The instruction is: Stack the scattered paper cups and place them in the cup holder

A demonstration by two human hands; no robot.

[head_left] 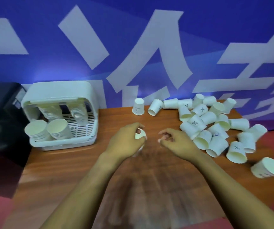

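Observation:
My left hand point(126, 142) grips a white paper cup point(140, 135) over the middle of the wooden table point(66, 171); only the cup's rim and lower end show past my fingers. My right hand point(174, 139) hovers just to the right with fingers loosely curled and nothing in it. Several white paper cups point(215, 126) lie scattered in a pile at the right. One cup point(139, 106) stands upside down at the back. The white cup holder point(86, 136) at the left holds several stacks of cups point(57, 129).
A blue banner with large white characters stands right behind the table. A black object point(0, 113) sits left of the cup holder. One cup point(267, 167) lies near the table's right edge. Red floor shows beyond the table's left and right edges.

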